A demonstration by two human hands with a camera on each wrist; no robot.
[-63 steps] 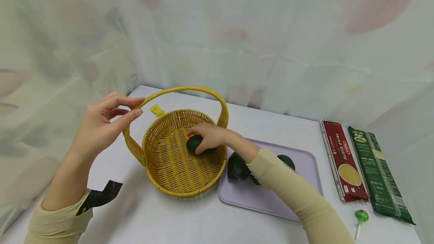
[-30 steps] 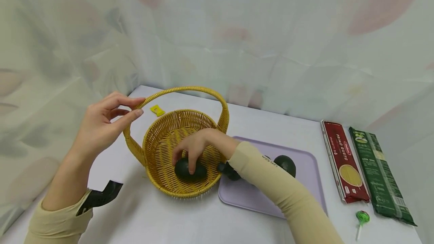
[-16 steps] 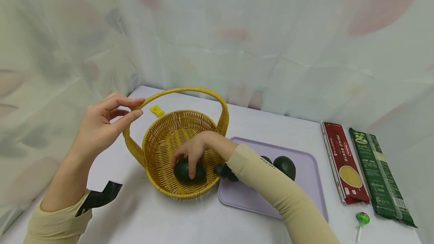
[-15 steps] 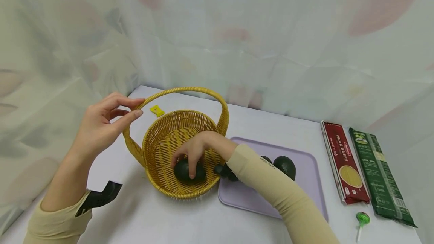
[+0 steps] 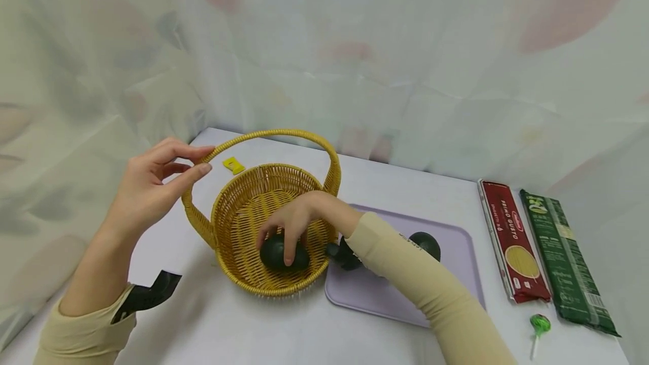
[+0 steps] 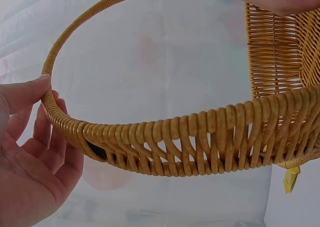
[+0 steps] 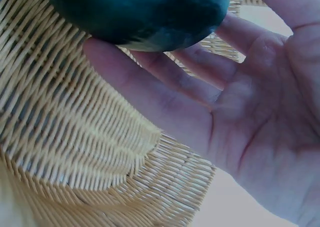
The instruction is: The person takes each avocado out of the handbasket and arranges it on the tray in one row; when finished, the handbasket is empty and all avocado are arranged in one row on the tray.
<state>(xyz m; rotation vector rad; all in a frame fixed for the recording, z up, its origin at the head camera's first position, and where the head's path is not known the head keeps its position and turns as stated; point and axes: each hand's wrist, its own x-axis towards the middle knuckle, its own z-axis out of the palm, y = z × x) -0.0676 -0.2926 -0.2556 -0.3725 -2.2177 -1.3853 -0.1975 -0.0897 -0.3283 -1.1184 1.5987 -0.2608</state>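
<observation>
A yellow woven basket (image 5: 274, 292) stands on the white table, its arched handle (image 5: 284, 131) upright. My left hand (image 5: 152, 182) pinches the left side of that handle between thumb and fingers; the left wrist view shows the same pinch on the wrapped cane. Inside the basket, toward its front, my right hand (image 5: 294, 224) holds a dark green avocado (image 5: 276, 255) from above. In the right wrist view the avocado (image 7: 145, 17) shows glossy between thumb and fingers, close over the woven bottom.
A lilac tray (image 5: 375, 311) lies right of the basket, bearing another avocado (image 5: 427, 243) partly behind the right sleeve. Farther right are a red spaghetti pack (image 5: 514, 241), a green pack (image 5: 568, 263) and a lollipop (image 5: 540, 324). A yellow wrapped candy (image 5: 234, 165) lies behind the basket.
Since the earliest frame my right hand has carried the avocado from the basket's right side to its front. Over the last half second it has hardly moved. My left hand stays on the handle.
</observation>
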